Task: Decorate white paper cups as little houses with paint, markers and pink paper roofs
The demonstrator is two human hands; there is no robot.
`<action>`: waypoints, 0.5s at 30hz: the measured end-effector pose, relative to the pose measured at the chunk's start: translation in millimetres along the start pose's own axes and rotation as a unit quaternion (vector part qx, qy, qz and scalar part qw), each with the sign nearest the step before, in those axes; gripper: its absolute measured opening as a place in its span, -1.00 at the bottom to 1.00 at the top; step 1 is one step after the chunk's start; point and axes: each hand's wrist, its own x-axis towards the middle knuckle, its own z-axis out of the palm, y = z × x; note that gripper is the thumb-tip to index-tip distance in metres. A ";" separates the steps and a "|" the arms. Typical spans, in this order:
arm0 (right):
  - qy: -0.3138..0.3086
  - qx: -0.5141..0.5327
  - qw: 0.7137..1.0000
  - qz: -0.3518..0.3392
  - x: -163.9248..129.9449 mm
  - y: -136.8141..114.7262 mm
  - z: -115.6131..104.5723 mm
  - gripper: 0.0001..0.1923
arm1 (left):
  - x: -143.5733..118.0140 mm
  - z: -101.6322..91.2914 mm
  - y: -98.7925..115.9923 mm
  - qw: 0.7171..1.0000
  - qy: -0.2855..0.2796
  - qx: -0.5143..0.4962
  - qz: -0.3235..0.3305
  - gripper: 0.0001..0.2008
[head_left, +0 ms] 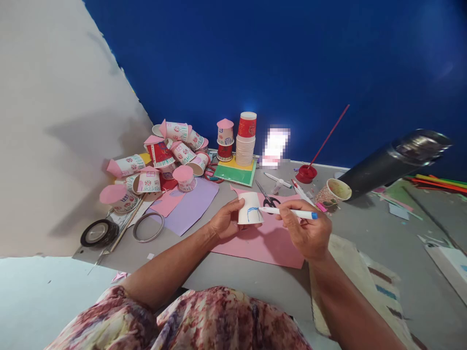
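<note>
A white paper cup [250, 201], upside down, is gripped by my left hand [228, 218] around its left side. Blue lines in the shape of an arch are drawn on the cup's front. My right hand [308, 231] pinches a white marker [294, 212] with a blue end, its tip touching or very close to the drawn lines. Both hands are above a pink paper sheet [273, 248]. Black-handled scissors [269, 198] lie just behind the cup on the pink sheet, partly hidden by the marker.
Decorated paper cups [182, 153] with pink cone tops pile up at the left. A cup stack [245, 146] stands on a green packet [233, 176]. Tape rolls [98, 233] lie front left. At right are a patterned cup [332, 192], a red pot [306, 174], a dark flask [394, 165] and a cloth [350, 282].
</note>
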 end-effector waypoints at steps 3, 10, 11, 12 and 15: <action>0.006 0.013 1.000 0.012 -1.1 1.4 -0.3 -0.80 | -1.2 0.6 1.7 1.000 0.006 -0.007 -0.012 -0.59; -0.007 0.026 1.000 -0.001 0.6 0.8 -1.9 -0.81 | -0.6 -0.5 2.6 1.000 0.007 -0.020 -0.023 -0.63; -0.004 0.030 1.000 -0.001 0.8 0.8 -2.0 -0.80 | -0.5 -1.1 2.5 1.000 0.006 -0.020 -0.023 -0.63; -0.002 0.034 0.999 0.002 0.7 0.9 -2.1 -0.80 | -0.4 -1.6 2.5 1.000 0.004 -0.021 -0.022 -0.63; -0.004 0.037 0.999 0.020 0.2 1.0 -1.7 -0.80 | 0.0 -2.0 2.4 0.999 -0.008 -0.022 -0.022 -0.61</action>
